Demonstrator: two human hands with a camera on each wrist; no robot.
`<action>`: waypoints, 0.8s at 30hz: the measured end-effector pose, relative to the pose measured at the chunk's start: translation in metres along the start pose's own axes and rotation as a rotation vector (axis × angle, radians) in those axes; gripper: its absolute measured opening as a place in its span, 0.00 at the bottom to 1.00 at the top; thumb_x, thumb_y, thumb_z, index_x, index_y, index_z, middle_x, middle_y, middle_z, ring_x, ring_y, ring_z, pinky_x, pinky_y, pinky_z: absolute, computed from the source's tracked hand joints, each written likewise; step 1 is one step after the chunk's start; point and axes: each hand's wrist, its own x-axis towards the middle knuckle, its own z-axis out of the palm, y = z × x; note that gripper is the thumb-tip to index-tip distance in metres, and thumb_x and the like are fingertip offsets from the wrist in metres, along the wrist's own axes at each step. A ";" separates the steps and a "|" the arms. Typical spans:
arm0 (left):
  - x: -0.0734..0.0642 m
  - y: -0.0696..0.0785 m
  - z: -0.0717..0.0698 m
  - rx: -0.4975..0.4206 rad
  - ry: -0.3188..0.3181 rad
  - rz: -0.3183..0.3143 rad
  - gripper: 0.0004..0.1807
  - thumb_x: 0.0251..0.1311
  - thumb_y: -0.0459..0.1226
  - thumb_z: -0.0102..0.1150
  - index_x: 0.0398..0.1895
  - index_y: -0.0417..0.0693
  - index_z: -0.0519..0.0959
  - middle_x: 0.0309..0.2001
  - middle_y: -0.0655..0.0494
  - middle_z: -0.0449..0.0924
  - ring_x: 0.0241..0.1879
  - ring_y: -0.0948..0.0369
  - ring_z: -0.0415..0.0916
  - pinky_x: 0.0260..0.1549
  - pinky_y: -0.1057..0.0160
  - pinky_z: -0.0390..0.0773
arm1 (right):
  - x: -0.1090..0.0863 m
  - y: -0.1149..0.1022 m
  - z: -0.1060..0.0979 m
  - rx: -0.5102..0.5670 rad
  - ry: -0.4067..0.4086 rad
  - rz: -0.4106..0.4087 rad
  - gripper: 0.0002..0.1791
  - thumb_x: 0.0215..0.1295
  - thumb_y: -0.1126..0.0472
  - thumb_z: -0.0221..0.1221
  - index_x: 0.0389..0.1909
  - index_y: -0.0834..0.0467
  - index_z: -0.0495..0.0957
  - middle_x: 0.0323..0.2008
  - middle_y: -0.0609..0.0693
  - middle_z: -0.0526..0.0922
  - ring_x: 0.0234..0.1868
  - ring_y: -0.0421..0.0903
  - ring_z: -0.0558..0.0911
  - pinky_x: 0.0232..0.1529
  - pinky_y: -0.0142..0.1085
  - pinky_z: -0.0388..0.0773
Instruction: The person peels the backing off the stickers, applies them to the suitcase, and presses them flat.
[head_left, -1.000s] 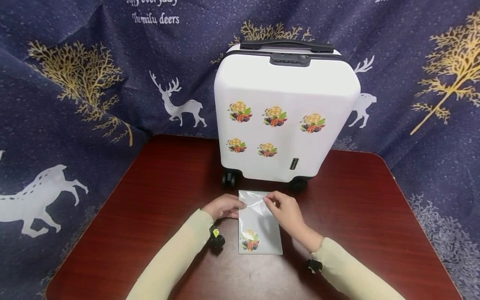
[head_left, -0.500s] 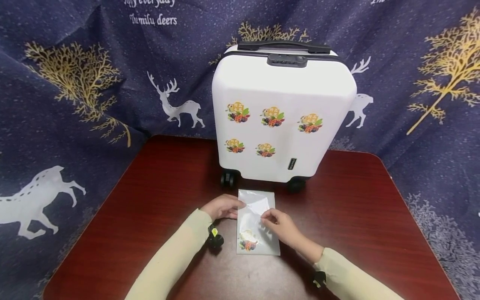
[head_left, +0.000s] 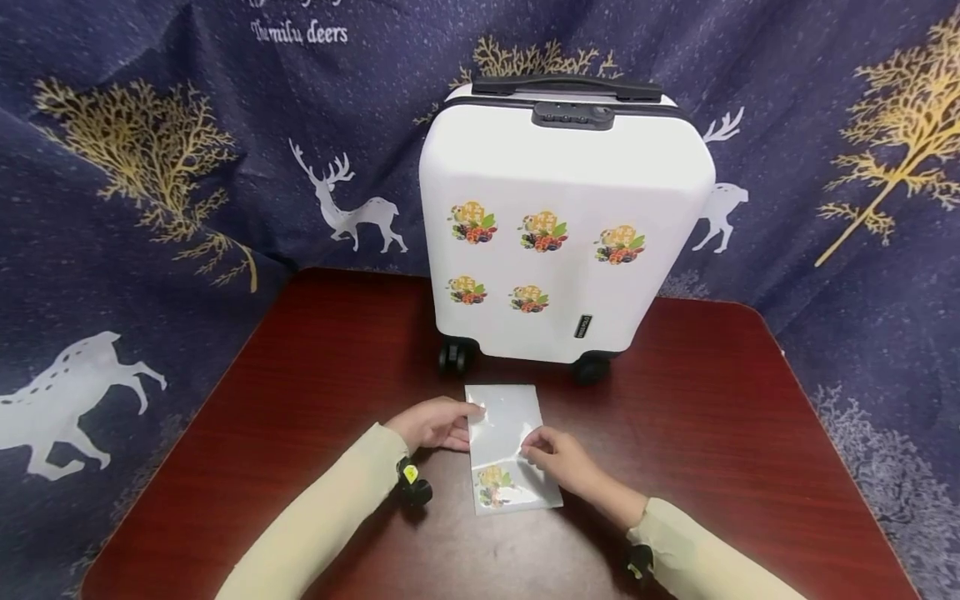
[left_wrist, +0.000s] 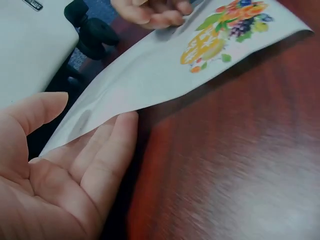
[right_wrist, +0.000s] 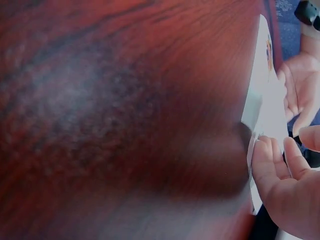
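Note:
A glossy white sticker sheet (head_left: 506,425) lies on the table, with one fruit-print sticker (head_left: 492,486) at its lower left. My left hand (head_left: 435,423) holds its left edge, thumb over the top and fingers beneath. In the left wrist view those fingers (left_wrist: 107,165) reach under the sheet's edge. Thumb and forefinger of my right hand (head_left: 566,462) come together at the sheet's right side, pinching what looks like a clear shiny film; a bright crease runs across the sheet there. The right wrist view shows the right hand (right_wrist: 290,190) against the sheet's edge.
Behind the sheet a white suitcase (head_left: 562,175) stands upright on black wheels (head_left: 452,357), several similar fruit stickers on its front. The dark red table (head_left: 337,358) ends against a blue deer-print cloth (head_left: 300,100).
My right hand has moved down along the sheet from its upper right, and the shiny crease has moved down with it. The left hand and sheet have shifted slightly left.

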 end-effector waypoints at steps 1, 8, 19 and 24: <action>-0.002 -0.002 -0.001 -0.006 -0.021 -0.007 0.07 0.74 0.37 0.53 0.42 0.43 0.77 0.33 0.53 0.85 0.35 0.60 0.85 0.54 0.53 0.88 | 0.000 0.000 0.000 0.005 0.006 0.008 0.08 0.67 0.64 0.62 0.38 0.67 0.80 0.30 0.58 0.85 0.30 0.37 0.76 0.30 0.25 0.73; -0.017 -0.015 -0.002 0.085 -0.134 -0.074 0.03 0.67 0.28 0.58 0.37 0.43 0.79 0.32 0.54 0.86 0.34 0.59 0.86 0.49 0.55 0.90 | 0.001 -0.004 0.003 -0.012 0.044 0.063 0.06 0.66 0.64 0.62 0.37 0.65 0.81 0.28 0.54 0.84 0.30 0.39 0.76 0.29 0.26 0.73; -0.016 -0.014 0.000 0.042 -0.089 0.044 0.20 0.68 0.27 0.55 0.61 0.28 0.69 0.37 0.52 0.84 0.37 0.61 0.84 0.57 0.53 0.87 | 0.000 -0.008 0.006 0.030 0.093 0.148 0.06 0.65 0.66 0.59 0.37 0.65 0.81 0.29 0.54 0.84 0.29 0.40 0.78 0.29 0.29 0.76; -0.015 -0.018 -0.002 0.090 -0.150 0.089 0.31 0.65 0.21 0.54 0.72 0.27 0.62 0.43 0.51 0.84 0.39 0.63 0.82 0.62 0.51 0.84 | -0.001 -0.010 0.007 0.040 0.119 0.169 0.05 0.65 0.66 0.59 0.35 0.64 0.81 0.29 0.53 0.83 0.29 0.41 0.77 0.30 0.30 0.75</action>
